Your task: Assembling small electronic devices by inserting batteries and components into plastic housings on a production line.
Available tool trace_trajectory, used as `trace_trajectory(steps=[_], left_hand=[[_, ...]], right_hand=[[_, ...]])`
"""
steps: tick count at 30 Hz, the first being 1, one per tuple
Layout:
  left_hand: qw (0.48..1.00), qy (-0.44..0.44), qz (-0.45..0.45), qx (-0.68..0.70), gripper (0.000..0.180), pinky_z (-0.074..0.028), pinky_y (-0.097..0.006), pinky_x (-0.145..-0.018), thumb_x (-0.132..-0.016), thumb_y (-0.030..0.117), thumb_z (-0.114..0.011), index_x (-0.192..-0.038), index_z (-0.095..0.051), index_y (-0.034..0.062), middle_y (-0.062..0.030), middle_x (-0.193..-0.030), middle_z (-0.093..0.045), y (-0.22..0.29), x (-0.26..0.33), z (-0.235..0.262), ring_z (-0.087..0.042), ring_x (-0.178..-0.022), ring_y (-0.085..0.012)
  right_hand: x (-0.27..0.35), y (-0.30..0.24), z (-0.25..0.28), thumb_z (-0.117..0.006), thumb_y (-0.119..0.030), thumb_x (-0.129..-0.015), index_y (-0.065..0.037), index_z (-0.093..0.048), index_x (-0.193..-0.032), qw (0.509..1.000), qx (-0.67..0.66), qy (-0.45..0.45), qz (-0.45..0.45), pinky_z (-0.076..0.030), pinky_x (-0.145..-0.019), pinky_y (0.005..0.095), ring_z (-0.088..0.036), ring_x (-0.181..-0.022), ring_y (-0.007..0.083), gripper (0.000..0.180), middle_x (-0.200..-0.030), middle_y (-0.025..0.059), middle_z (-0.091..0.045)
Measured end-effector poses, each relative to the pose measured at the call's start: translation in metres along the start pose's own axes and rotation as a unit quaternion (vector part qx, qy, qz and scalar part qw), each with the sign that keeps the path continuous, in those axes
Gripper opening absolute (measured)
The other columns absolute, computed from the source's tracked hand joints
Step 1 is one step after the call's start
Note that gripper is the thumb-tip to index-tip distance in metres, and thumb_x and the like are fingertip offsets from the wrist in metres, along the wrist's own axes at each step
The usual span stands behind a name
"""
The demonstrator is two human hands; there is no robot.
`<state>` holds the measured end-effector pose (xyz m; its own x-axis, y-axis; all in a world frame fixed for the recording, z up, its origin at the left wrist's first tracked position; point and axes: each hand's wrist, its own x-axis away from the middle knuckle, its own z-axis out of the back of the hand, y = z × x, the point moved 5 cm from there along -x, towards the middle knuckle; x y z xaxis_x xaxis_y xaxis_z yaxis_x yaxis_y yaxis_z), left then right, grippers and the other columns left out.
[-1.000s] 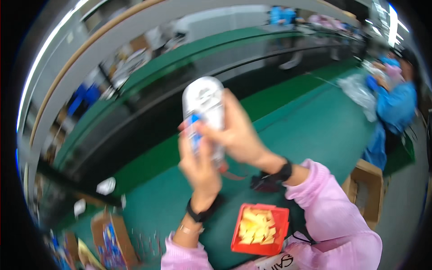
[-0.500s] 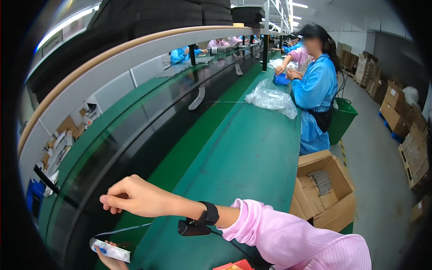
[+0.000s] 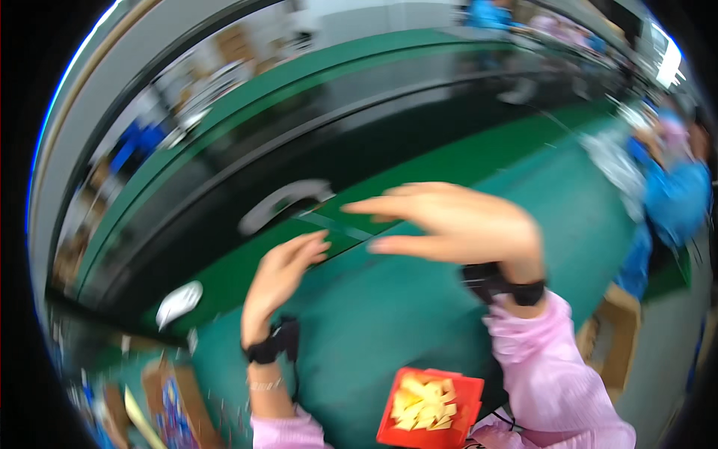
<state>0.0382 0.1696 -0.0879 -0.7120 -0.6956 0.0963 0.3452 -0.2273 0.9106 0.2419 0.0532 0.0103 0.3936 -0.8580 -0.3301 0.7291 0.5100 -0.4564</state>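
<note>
Nearest to the camera, a red tray (image 3: 388, 432) stands on the green bench (image 3: 359, 337) and holds many small yellow pieces (image 3: 424, 404), which lie in a loose heap. On its 2 sides the forearms come in with pink sleeves (image 3: 550, 367), and each wrist carries a black band (image 3: 527, 292). The left hand (image 3: 275, 280) is above the bench, and its fingers (image 3: 301, 247) are loosely bent, with nothing visible between them. The right hand (image 3: 467, 224) is higher and more to the right; its fingers are stretched toward the left, the thumb is spread away below them, and it is also without any object. Just beyond the left hand, a white curved piece (image 3: 271, 205) lies partly on the dark belt (image 3: 381, 142) and partly over its green border; it is apart from both hands, and blur hides its details. A thin pale strip (image 3: 323, 221) lies between this piece and the right hand. At the left, another white piece (image 3: 179, 303) rests near the belt, and below it a cardboard box (image 3: 200, 404) contains blurred coloured items. At the right there is 1 more open carton (image 3: 627, 337), and farther, a person in blue clothes (image 3: 673, 198) is beside clear plastic (image 3: 617, 166).
</note>
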Motion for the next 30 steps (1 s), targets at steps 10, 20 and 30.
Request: trace_trajectory(steps=[10, 20, 30], left_hand=[[0.925, 0.075, 0.098, -0.360, 0.035, -0.050, -0.045, -0.084, -0.095, 0.032, -0.055, -0.110, -0.067, 0.0022, -0.0215, -0.099, -0.069, 0.035, 0.209, 0.054, -0.064, -0.094, -0.0396], [0.755, 0.432, 0.225, -0.439, 0.019, -0.053, -0.040, -0.075, -0.083, 0.018, -0.066, -0.092, -0.073, 0.0025, -0.0196, -0.085, -0.069, -0.007, 0.368, 0.165, -0.068, -0.081, -0.0349], [0.768, 0.270, 0.471, -0.339, 0.061, -0.053, -0.037, -0.061, -0.091, 0.054, -0.056, -0.077, -0.072, -0.0034, -0.0178, -0.062, -0.066, -0.103, 0.338, 0.226, -0.068, -0.061, -0.0238]], right_hand=[[0.026, -0.104, -0.073, -0.073, -0.012, -0.077, -0.008, -0.047, -0.139, 0.847, -0.155, -0.474, 0.185, -0.046, -0.095, 0.0414, -0.055, -0.112, 0.0327, 0.068, -0.121, 0.0128, -0.057], [0.038, -0.100, -0.135, -0.063, -0.005, -0.076, -0.003, -0.070, -0.100, 0.864, -0.054, -0.490, 0.107, -0.051, -0.077, 0.0391, -0.063, -0.089, 0.0318, 0.025, -0.088, 0.0136, -0.066], [0.016, -0.064, -0.125, -0.070, -0.021, -0.079, -0.007, -0.064, -0.122, 0.916, -0.002, -0.401, -0.015, -0.050, -0.085, 0.0398, -0.062, -0.096, 0.0333, 0.045, -0.101, 0.0165, -0.065]])
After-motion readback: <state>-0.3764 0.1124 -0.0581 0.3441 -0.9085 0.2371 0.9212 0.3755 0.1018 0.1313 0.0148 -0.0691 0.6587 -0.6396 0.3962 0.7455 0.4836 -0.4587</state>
